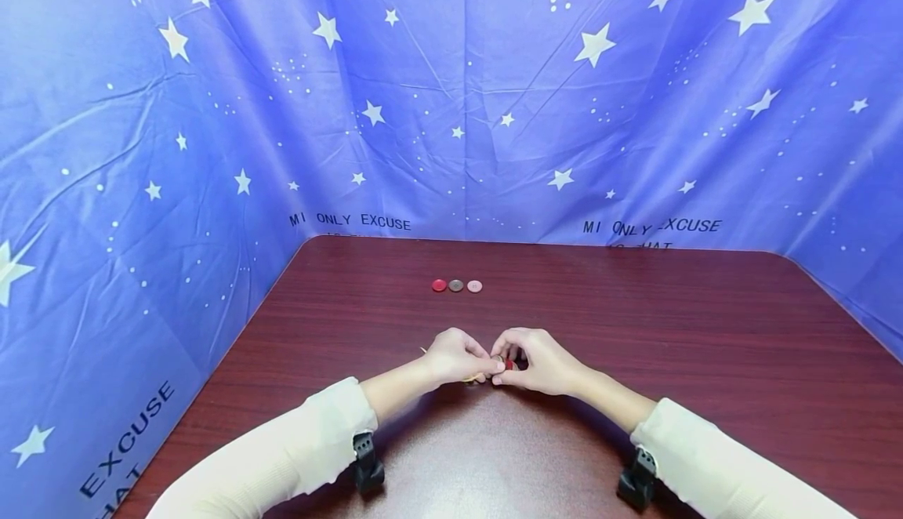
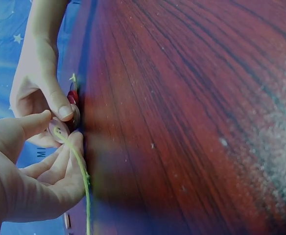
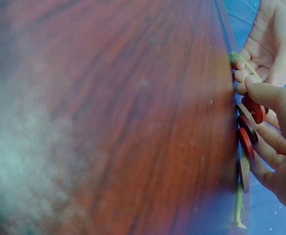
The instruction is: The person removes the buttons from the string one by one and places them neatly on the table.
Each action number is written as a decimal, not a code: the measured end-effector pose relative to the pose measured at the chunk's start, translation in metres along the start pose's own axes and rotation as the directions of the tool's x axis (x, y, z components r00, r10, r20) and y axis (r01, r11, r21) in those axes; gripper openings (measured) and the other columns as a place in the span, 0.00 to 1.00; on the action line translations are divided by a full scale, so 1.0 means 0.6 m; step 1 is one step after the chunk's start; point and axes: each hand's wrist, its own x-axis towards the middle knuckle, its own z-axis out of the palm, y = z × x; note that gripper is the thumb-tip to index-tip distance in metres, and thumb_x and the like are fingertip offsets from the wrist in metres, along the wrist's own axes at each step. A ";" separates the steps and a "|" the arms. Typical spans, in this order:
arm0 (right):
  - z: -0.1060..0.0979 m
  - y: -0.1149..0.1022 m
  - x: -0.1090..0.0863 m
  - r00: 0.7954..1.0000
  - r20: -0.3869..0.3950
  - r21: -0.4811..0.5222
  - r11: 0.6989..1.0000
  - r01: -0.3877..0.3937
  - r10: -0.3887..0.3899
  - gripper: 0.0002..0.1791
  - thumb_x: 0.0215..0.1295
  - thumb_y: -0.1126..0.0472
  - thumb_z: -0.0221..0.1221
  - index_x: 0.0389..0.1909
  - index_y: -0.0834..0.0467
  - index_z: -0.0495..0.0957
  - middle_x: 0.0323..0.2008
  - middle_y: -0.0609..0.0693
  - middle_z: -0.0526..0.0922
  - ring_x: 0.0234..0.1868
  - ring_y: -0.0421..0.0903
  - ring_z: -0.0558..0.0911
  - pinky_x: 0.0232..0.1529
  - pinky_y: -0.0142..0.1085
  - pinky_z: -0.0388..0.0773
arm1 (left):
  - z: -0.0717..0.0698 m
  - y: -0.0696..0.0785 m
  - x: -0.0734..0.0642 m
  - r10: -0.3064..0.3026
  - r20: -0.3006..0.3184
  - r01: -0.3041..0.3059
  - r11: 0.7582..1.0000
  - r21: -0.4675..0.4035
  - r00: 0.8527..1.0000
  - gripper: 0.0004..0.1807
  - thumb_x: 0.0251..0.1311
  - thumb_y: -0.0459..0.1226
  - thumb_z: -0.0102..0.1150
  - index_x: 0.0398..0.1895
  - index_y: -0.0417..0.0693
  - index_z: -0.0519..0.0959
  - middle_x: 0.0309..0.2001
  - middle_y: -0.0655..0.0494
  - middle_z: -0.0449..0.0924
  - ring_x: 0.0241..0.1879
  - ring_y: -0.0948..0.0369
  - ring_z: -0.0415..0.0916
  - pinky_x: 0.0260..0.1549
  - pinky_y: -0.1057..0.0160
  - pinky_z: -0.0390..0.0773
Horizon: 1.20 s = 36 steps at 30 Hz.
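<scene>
In the left wrist view, a pink button (image 2: 59, 130) is threaded on a yellow-green cord (image 2: 86, 191). My left hand (image 1: 458, 357) pinches this button between its fingertips, and the cord trails away past the palm. Close against it, my right hand (image 1: 542, 364) grips the strung buttons, its thumb over a red button (image 3: 254, 108). Farther along the cord, in the right wrist view, hang a dark button, another red button (image 3: 246, 143) and a brown button (image 3: 244, 174). A knotted cord end (image 3: 240, 224) shows below them. Fingers partly hide the threaded buttons in the head view.
On the dark red wooden table (image 1: 339, 292), beyond the hands, lie a red button (image 1: 439, 286), a grey-brown button (image 1: 456, 286) and a pale pink button (image 1: 475, 287) in a row. A blue star-patterned curtain (image 1: 451, 72) surrounds the table's back and sides.
</scene>
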 end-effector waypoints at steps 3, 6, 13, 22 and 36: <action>0.001 0.001 -0.001 1.000 -0.002 0.001 1.000 0.001 -0.001 0.14 0.48 0.59 0.73 0.34 0.53 0.78 0.25 0.43 0.80 0.26 0.39 0.77 0.23 0.25 0.72 | 0.002 0.001 0.000 0.002 -0.004 -0.002 1.000 0.020 1.000 0.12 0.49 0.43 0.71 0.24 0.41 0.87 0.20 0.48 0.85 0.17 0.71 0.74 0.18 0.76 0.72; 0.002 0.002 -0.003 1.000 -0.001 -0.004 1.000 0.001 -0.001 0.14 0.48 0.58 0.73 0.34 0.53 0.79 0.26 0.43 0.80 0.26 0.38 0.77 0.24 0.26 0.73 | 0.001 0.001 -0.001 -0.003 0.000 0.003 1.000 0.011 1.000 0.12 0.49 0.42 0.70 0.25 0.41 0.87 0.21 0.48 0.86 0.18 0.71 0.76 0.20 0.77 0.73; 0.000 0.003 -0.004 1.000 -0.004 -0.027 1.000 -0.004 0.004 0.14 0.49 0.58 0.72 0.35 0.53 0.79 0.26 0.43 0.81 0.28 0.37 0.77 0.25 0.27 0.74 | -0.005 0.000 -0.004 -0.012 0.011 0.013 0.999 -0.047 1.000 0.09 0.48 0.39 0.70 0.29 0.42 0.86 0.25 0.49 0.87 0.22 0.69 0.80 0.25 0.74 0.79; -0.002 0.003 -0.004 1.000 -0.001 -0.020 1.000 0.014 -0.014 0.14 0.48 0.59 0.72 0.35 0.55 0.79 0.26 0.44 0.81 0.27 0.39 0.77 0.24 0.28 0.74 | -0.017 -0.015 0.006 0.008 0.048 0.000 0.987 -0.158 0.999 0.12 0.49 0.34 0.68 0.36 0.36 0.83 0.27 0.50 0.87 0.25 0.68 0.79 0.29 0.70 0.82; -0.003 0.004 -0.009 1.000 0.028 -0.042 0.999 -0.007 0.008 0.18 0.46 0.56 0.74 0.36 0.55 0.79 0.27 0.45 0.81 0.28 0.37 0.76 0.26 0.24 0.72 | -0.027 -0.029 0.012 0.042 0.131 0.001 0.950 -0.313 0.991 0.16 0.53 0.30 0.61 0.46 0.31 0.80 0.32 0.47 0.87 0.30 0.66 0.82 0.36 0.68 0.84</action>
